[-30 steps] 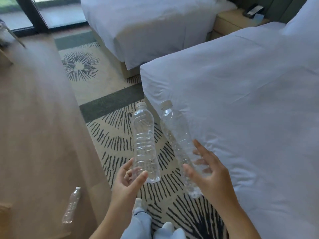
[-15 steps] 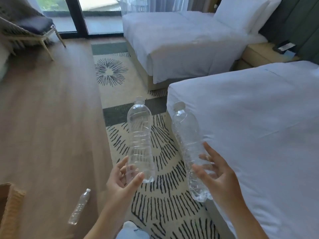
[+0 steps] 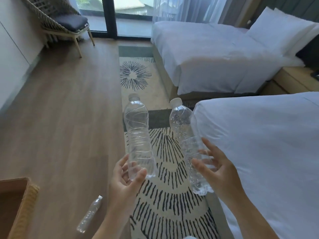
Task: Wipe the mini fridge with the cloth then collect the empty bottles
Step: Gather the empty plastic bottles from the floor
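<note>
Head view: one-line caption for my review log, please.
Left hand and right hand each hold a clear bottle; a third bottle lies on the wooden floor.

A hotel bedroom: two white-sheeted beds (image 3: 215, 54) flank a nightstand (image 3: 291, 81), a wicker chair (image 3: 57, 23) near the glass door (image 3: 120, 16).

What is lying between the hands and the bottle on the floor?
Nothing visible blocks it. The bottle on the floor lies on bare wood, below and left of the left hand. But both hands are full: the left holds one bottle, the right hand another.
</note>
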A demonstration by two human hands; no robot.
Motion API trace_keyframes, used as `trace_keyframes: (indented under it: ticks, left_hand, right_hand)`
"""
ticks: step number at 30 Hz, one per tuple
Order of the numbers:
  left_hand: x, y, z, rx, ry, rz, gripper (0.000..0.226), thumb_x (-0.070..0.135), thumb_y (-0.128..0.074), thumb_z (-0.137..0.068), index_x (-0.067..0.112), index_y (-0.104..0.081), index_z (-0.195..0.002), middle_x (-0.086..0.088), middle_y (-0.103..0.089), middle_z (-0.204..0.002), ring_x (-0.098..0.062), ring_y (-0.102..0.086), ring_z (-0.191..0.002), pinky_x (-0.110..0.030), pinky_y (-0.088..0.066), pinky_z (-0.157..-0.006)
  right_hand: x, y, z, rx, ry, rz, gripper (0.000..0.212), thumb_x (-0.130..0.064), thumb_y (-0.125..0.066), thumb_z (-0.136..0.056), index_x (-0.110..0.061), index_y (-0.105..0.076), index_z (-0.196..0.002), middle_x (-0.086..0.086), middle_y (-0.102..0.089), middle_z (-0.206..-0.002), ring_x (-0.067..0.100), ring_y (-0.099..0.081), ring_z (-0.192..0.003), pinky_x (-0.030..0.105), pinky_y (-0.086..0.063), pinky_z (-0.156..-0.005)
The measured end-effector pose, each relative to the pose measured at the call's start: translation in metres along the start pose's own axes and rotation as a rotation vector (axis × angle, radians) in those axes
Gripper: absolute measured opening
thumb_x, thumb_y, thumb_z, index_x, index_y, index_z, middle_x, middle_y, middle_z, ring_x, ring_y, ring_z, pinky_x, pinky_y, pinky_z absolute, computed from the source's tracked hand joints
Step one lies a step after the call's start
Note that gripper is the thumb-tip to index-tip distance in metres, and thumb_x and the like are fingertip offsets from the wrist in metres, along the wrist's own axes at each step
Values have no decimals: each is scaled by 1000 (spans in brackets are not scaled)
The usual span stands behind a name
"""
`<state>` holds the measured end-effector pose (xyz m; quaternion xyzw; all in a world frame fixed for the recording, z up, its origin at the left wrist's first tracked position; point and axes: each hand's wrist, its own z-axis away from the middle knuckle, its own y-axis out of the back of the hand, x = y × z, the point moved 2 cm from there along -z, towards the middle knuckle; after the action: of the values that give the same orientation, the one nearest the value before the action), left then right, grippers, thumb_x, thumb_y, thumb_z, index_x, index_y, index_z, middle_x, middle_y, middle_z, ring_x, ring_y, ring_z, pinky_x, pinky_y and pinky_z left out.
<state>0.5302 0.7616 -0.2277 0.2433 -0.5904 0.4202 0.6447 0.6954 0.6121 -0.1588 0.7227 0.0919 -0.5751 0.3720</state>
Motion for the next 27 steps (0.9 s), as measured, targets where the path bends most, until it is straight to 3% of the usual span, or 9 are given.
trace_keyframes:
  ticks: [4,11,13,16,21,27]
  left_hand:
    - [-6,10,-25,98,35,44,79,52,-76,-45,36,-49,-117,-1,-63,-109,-9,-66,-91,-17,-51,-65]
    - [0,19,-109,332,31,-4,69,57,-77,-45,41,-51,-108,4,-65,-103,-5,-66,-88,-18,-50,-65]
    - [4,12,-140,353,10,-22,76,63,-76,-44,41,-51,-111,4,-65,-105,-6,-65,-92,-21,-49,-72]
    - [18,-9,-187,356,-6,-10,77,59,-75,-48,34,-51,-116,2,-68,-103,-8,-66,-91,-19,-50,-68]
    - [56,-39,-263,390,4,63,65,45,-81,-58,25,-54,-114,11,-72,-89,-7,-68,-81,-22,-49,-67]
    - [83,-19,-312,558,-45,34,59,57,-68,-54,35,-56,-107,16,-70,-95,-5,-66,-87,-23,-47,-72]
  right_hand:
    - [8,-22,-34,-54,-15,25,61,-54,-64,-59,-58,-40,-115,-19,-59,-100,-7,-62,-81,9,-49,-57]
    - [25,-49,-135,-133,4,-12,62,-53,-63,-61,-54,-42,-119,-15,-60,-103,-6,-63,-79,9,-49,-58]
    - [30,-54,-175,-160,22,-39,65,-51,-64,-62,-48,-42,-124,-14,-61,-104,-4,-64,-79,11,-51,-57]
    - [31,-57,-238,-199,61,-60,71,-50,-64,-62,-39,-43,-129,-12,-62,-102,-5,-64,-78,8,-49,-55]
    - [23,-58,-338,-304,69,-150,65,-42,-67,-67,-42,-42,-127,-4,-65,-102,4,-67,-82,15,-53,-61]
    - [7,-95,-428,-422,62,-218,64,-32,-65,-70,-34,-39,-129,0,-65,-95,8,-68,-75,21,-56,-60]
